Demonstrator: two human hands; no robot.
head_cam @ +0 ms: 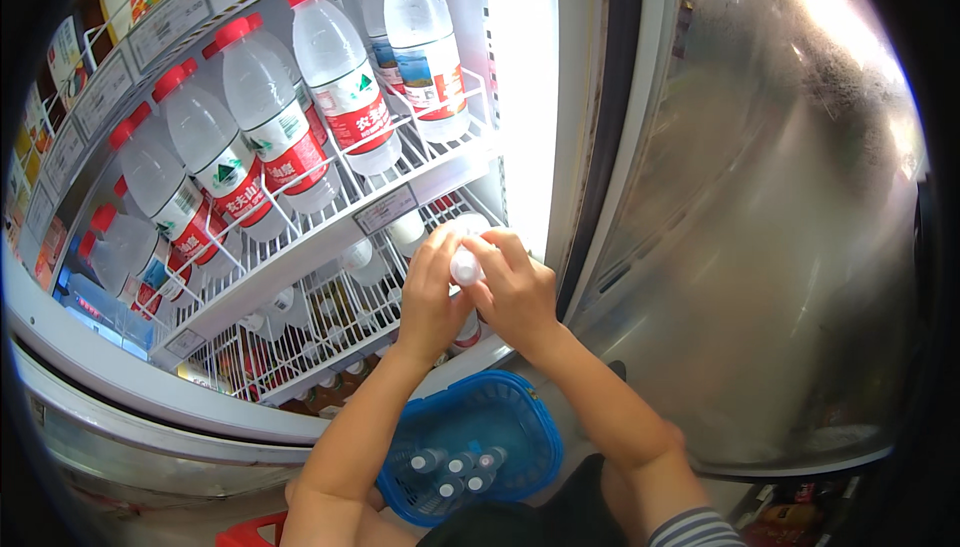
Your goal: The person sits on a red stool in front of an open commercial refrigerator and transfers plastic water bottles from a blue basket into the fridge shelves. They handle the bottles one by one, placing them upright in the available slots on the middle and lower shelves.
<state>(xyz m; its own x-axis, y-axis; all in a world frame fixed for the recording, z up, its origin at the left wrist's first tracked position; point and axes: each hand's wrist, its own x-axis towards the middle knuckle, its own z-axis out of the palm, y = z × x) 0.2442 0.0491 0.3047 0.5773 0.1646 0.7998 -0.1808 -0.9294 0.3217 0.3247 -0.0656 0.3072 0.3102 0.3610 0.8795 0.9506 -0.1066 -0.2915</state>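
Both my hands meet over the lower wire shelf of a glass-door fridge, around a bottle with a white cap [466,269]. My left hand [429,288] holds it from the left, and the fingers of my right hand [519,284] close on it from the right. The bottle's cap points up toward me; most of its body is hidden by my hands. Close behind them, other white-topped bottles [406,230] stand on the lower wire shelf [349,322].
Red-capped water bottles [341,74] fill the shelf above, behind a white wire rail. Below my arms sits a blue plastic basket [553,434] holding several small white-capped bottles [460,464]. The fogged glass door [757,247] stands open at right. A red plastic object [251,530] lies lower left.
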